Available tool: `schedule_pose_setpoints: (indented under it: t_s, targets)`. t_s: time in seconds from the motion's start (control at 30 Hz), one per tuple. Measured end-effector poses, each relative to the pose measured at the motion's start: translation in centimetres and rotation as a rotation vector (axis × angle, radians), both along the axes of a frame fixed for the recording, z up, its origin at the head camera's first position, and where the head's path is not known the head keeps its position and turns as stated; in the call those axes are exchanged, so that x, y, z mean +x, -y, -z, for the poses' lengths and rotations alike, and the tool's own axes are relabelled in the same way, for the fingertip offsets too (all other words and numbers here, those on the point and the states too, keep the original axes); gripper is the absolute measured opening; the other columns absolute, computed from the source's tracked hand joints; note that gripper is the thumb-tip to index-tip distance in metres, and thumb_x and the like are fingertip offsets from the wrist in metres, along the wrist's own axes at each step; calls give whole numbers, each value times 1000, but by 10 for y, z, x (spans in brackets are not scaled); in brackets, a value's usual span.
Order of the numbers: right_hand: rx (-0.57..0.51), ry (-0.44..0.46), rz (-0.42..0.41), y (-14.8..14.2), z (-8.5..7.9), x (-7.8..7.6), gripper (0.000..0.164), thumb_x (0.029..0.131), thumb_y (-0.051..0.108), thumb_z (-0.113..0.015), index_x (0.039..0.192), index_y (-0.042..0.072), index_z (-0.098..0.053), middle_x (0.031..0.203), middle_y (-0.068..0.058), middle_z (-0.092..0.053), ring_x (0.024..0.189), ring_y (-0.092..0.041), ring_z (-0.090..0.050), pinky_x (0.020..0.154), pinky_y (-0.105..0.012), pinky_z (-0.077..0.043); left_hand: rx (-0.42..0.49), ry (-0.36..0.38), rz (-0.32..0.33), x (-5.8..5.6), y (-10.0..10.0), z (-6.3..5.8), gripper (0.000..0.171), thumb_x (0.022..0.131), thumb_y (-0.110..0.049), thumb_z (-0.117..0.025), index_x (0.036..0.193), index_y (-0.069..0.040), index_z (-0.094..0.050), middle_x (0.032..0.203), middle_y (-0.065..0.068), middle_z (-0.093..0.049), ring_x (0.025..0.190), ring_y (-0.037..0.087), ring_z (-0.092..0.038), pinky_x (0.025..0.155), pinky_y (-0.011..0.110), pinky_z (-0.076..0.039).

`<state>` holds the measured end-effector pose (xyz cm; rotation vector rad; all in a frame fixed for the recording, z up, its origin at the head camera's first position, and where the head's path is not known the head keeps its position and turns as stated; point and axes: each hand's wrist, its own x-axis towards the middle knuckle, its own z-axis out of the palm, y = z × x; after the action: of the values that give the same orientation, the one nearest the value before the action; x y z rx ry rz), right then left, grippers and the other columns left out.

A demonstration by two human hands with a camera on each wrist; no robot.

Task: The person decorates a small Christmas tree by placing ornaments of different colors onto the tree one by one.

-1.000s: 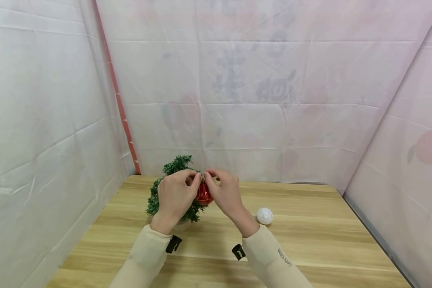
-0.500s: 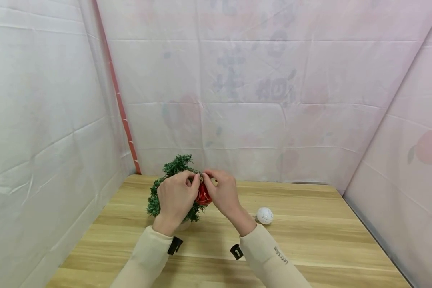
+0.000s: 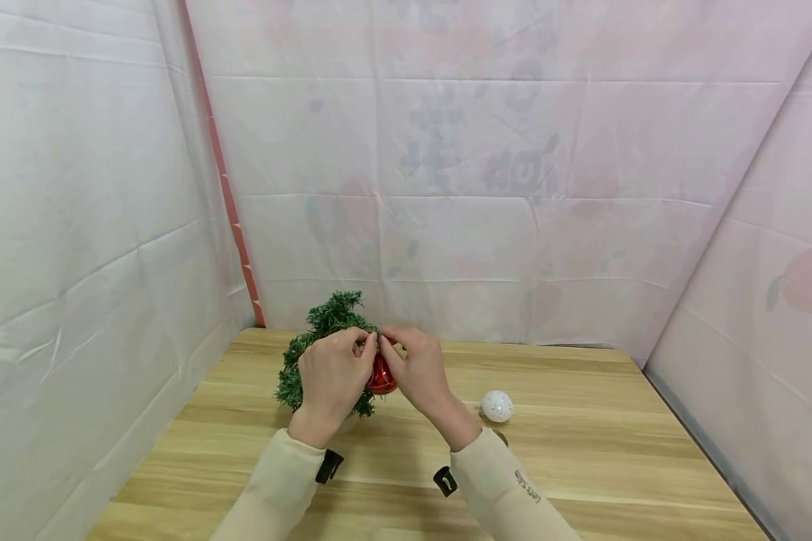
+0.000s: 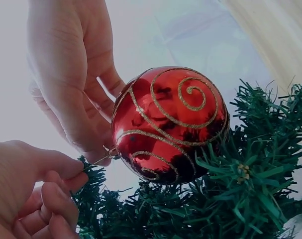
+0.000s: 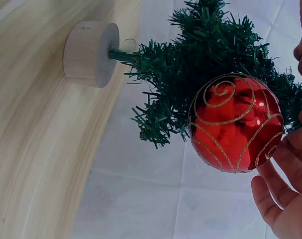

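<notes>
A shiny red Christmas bauble (image 4: pixel 170 124) with gold glitter swirls hangs against the branches of a small artificial Christmas tree (image 3: pixel 331 315). My left hand (image 3: pixel 331 376) pinches the thin hanging string (image 4: pixel 97 162) of the bauble between thumb and forefinger. On the other side, my right hand (image 3: pixel 416 372) has its thumb and forefinger at the bauble's cap, pinching there, while its other fingers lie beside the ball in the right wrist view. Green needles sit right behind the fingertips. The hands partly hide the tree in the head view.
A white speckled bauble (image 3: pixel 497 406) lies on the wooden table (image 3: pixel 582 466), right of my right wrist. Part of a small brown thing (image 3: pixel 501 437) peeks out by the right cuff. The tree stands on a round wooden base (image 5: pixel 91 55). Printed white cloth walls (image 3: pixel 460 225) surround the table.
Both hands have come slightly lower, and the red bauble has shifted a little down and left toward the tree. The brown thing by the right cuff has come into sight.
</notes>
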<state>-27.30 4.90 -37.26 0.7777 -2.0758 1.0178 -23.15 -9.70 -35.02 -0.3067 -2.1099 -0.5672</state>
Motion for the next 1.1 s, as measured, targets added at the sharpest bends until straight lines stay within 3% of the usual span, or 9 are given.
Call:
schedule_pose_setpoints:
  t_s: [0.23,0.53,0.73,0.97,1.1]
  targets:
    - [-8,3,-14,-1,5,0,15,97,7,-74,108,1,-83,96,-13,-81,89,-26,-77,80,-42,-64,-22,-6,-5,1,0,3,13,93,-19,-80,84,-9,-83,59,0,-68,41,9,-48,39,20,-30]
    - [-30,-9,-33,-3,6,0,14,96,6,-76,107,1,-83,96,-14,-81,87,-27,-78,78,-44,-65,-33,-7,-3,0,1,5,12,93,-20,-81,89,-9,-84,68,4,-75,46,16,-60,40,27,-41]
    - [-21,-21,-31,-5,5,0,13,96,7,-76,106,2,-84,96,-13,-82,87,-26,-78,78,-43,-65,-27,-18,1,1,2,6,12,92,-21,-82,90,-9,-84,69,3,-75,47,15,-60,41,26,-42]
    - [-25,15,-53,-8,6,1,16,99,10,-74,109,3,-83,100,-12,-82,92,-26,-78,81,-43,-65,-36,-48,24,1,6,11,11,92,-21,-83,91,-10,-84,68,-1,-71,47,10,-55,42,22,-38]
    - [-34,14,-44,-11,7,2,15,98,9,-74,109,3,-83,101,-12,-82,93,-27,-78,81,-44,-64,-21,-103,42,2,11,17,10,90,-19,-85,95,-10,-83,75,1,-74,53,13,-60,44,23,-41]
